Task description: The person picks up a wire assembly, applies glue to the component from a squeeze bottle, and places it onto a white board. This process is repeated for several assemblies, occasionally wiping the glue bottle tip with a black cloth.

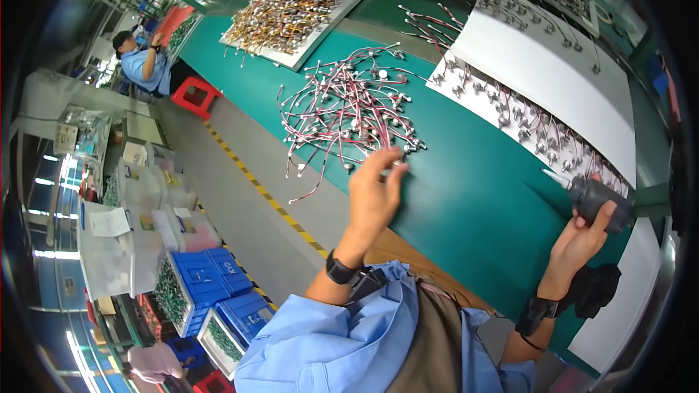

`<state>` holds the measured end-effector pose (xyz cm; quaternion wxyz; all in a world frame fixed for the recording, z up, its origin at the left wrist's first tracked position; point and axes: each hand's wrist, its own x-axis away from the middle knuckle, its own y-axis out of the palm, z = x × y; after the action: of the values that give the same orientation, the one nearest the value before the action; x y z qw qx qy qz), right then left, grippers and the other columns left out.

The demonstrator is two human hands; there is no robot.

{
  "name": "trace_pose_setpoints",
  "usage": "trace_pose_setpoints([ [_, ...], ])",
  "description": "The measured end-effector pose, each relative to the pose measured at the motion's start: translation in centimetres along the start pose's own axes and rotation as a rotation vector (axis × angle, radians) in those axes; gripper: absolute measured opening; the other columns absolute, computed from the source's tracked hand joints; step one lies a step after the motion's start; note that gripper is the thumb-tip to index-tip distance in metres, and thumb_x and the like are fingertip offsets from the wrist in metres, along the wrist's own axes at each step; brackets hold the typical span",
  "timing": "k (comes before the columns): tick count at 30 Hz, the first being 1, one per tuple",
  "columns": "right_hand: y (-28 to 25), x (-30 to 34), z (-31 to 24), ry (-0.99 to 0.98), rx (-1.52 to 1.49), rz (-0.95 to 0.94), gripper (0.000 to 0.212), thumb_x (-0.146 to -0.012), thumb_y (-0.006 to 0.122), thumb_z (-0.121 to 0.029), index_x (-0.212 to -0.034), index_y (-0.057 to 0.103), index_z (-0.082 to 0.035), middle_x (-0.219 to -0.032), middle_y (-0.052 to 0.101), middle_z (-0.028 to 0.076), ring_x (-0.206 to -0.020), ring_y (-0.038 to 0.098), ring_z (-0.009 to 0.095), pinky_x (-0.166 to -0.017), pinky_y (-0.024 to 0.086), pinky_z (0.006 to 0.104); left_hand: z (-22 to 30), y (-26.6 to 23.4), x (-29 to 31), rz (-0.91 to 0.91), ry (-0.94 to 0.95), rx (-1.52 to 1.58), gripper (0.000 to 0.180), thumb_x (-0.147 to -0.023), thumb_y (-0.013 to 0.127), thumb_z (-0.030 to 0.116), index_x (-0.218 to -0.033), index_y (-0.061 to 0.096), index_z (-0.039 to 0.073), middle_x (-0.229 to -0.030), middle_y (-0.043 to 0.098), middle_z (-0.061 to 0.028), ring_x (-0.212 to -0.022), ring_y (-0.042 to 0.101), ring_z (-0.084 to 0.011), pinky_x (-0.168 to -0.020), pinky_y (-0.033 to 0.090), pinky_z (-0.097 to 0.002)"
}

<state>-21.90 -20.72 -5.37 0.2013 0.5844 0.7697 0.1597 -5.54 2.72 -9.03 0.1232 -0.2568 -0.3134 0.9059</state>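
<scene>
My left hand [375, 193] is at the near edge of a loose pile of small metal parts with red, black and white wires [349, 109]. Its thumb and fingertips are drawn together; what lies between them is too small to make out. At the right, my right hand [579, 236] is wrapped round a dark squeeze bottle [601, 202] with a pale pointed nozzle. The nozzle points left, near the corner of a white board [542, 76]. Along that board's near edge, several wired metal parts [524, 120] lie in rows.
Beyond the pile, a white tray [295, 62] is heaped with small wired parts. The green table [466, 189] runs diagonally. A black cloth [593, 291] lies beside my right wrist. Left of the aisle stand blue crates [207, 276]; a red stool [195, 96] and a seated person [142, 65] are farther off.
</scene>
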Motion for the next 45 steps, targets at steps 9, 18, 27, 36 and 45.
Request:
trace_pose_setpoints([
  [9,-0.1,-0.2,0.4,0.000,0.013,-0.013,0.038,-0.086,0.049,-0.033,-0.098,0.048,0.003,-0.106,0.053,0.018,-0.052,0.034,0.004,-0.051,0.033,0.0164,2.0,-9.5,-8.5,0.348,0.034,0.495,0.026,-0.073,0.060,-0.006,-0.098,0.051,-0.002,-0.085,0.059,-0.0081,-0.072,0.055,-0.0096,-0.057,0.046,-0.0190],
  [18,0.0,0.1,0.0,0.033,-0.012,-0.002,0.039,-0.086,0.049,-0.032,-0.098,0.047,0.004,-0.104,0.054,0.015,-0.053,0.031,0.005,-0.054,0.033,0.0180,3.8,-7.2,-7.6,0.178,0.105,0.294,0.022,-0.072,0.060,-0.004,-0.093,0.059,0.003,-0.088,0.057,-0.0067,-0.073,0.055,-0.0110,-0.055,0.045,-0.0189],
  [27,-0.1,0.3,0.4,0.032,-0.015,-0.069,0.045,-0.085,0.049,-0.034,-0.109,0.041,0.002,-0.109,0.051,0.020,-0.060,0.044,0.007,-0.061,0.039,0.0199,3.1,0.5,0.1,-0.236,-0.382,0.879,0.023,-0.077,0.055,-0.003,-0.101,0.056,-0.003,-0.099,0.052,-0.0094,-0.079,0.055,-0.0132,-0.063,0.051,-0.0232],
  [36,1.0,3.3,0.5,-0.141,0.143,-0.288,0.064,-0.076,0.056,-0.047,-0.114,0.037,0.000,-0.108,0.050,0.020,-0.094,0.052,0.023,-0.081,0.042,0.0311,4.7,3.1,1.0,-0.401,-0.496,1.049,0.022,-0.079,0.050,-0.006,-0.101,0.053,-0.009,-0.103,0.051,-0.0119,-0.084,0.056,-0.0145,-0.066,0.051,-0.0237],
  [45,1.0,4.4,0.9,-0.150,0.191,-0.451,0.074,-0.070,0.060,-0.051,-0.118,0.033,-0.001,-0.103,0.052,0.020,-0.098,0.051,0.025,-0.081,0.043,0.0330,6.1,3.3,1.6,-0.448,-0.526,1.015,0.014,-0.079,0.050,-0.007,-0.093,0.053,-0.009,-0.098,0.053,-0.0116,-0.076,0.059,-0.0155,-0.066,0.051,-0.0231],
])
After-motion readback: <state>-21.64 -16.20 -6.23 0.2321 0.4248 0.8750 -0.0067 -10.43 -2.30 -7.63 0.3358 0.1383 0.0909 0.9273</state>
